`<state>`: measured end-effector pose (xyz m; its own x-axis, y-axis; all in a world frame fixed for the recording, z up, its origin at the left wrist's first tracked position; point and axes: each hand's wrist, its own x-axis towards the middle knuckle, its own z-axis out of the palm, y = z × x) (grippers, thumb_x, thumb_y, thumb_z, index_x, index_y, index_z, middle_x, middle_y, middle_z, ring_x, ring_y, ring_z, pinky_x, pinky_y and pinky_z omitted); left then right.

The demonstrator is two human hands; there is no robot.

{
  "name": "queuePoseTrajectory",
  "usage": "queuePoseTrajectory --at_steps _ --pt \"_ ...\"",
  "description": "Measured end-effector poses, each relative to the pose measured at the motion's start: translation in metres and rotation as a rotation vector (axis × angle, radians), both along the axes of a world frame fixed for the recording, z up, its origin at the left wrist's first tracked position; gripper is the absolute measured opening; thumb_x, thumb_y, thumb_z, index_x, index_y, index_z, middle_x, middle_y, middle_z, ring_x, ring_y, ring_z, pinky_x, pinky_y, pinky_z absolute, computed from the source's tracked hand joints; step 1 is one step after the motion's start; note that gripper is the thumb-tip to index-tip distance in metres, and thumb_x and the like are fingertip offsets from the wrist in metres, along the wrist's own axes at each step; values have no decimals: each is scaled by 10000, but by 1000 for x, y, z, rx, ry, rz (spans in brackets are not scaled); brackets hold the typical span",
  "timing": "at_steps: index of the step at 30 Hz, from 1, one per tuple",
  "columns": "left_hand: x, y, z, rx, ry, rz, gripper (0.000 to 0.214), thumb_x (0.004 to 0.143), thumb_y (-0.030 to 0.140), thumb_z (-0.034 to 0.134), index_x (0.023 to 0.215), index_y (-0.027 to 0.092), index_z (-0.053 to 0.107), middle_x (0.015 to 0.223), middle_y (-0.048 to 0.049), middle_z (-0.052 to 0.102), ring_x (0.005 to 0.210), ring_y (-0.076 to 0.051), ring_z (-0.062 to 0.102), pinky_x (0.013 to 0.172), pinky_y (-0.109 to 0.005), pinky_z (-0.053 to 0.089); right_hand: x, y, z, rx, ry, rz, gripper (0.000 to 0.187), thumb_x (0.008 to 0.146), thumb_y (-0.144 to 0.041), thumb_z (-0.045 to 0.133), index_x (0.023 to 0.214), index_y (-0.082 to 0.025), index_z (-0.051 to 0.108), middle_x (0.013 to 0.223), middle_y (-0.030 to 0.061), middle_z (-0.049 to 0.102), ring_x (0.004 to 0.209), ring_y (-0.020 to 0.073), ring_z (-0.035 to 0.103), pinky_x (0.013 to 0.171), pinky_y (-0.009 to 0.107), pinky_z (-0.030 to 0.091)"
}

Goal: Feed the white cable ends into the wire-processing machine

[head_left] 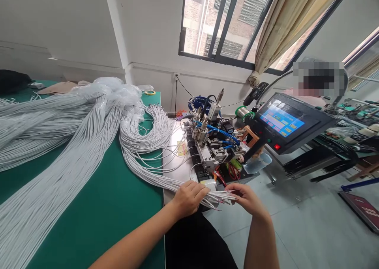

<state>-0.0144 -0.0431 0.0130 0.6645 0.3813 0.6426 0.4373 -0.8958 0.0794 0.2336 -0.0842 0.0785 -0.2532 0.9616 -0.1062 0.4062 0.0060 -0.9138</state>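
My left hand (190, 198) is wrapped round a bundle of thin white cables (154, 179) near its end. The cable ends (219, 198) fan out to the right of my fist, some with reddish tips. My right hand (245, 198) pinches at the tips of a few of these cables with thumb and forefinger. From my left hand the bundle runs back across the table edge and curves into a loop (145, 139) on the green table. Just beyond both hands stands a benchtop machine (210, 142) with metal cylinders and blue air tubes.
Long bundles of white cable (74, 162), partly in clear plastic, cover much of the green table (118, 221). A lit touchscreen (281, 119) is mounted right of the machine, near a solder wire spool (242, 112). A person (314, 91) sits behind the screen. Yellow tape (149, 92) lies farther back.
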Motion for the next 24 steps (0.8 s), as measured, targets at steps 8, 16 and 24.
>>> queuePoseTrajectory --at_steps 8,16,24 --pt "6 7 -8 -14 33 124 130 862 190 424 899 199 548 612 12 578 547 -160 546 535 -288 354 -4 11 -13 -21 96 -42 210 776 -368 688 765 -161 657 635 -10 559 554 103 476 516 217 374" --pt "-13 19 -9 -63 42 157 229 810 185 470 1026 183 546 742 -29 636 651 -185 586 603 -303 398 -26 33 -35 -31 273 -205 235 749 -404 701 797 -175 674 693 8 606 592 119 509 510 217 386" --pt "-10 10 -9 -7 -37 130 253 828 213 411 1029 166 558 683 -14 604 601 -162 562 574 -301 389 -32 38 -43 36 388 -290 227 706 -383 736 720 -159 706 669 11 594 510 82 404 460 219 301"
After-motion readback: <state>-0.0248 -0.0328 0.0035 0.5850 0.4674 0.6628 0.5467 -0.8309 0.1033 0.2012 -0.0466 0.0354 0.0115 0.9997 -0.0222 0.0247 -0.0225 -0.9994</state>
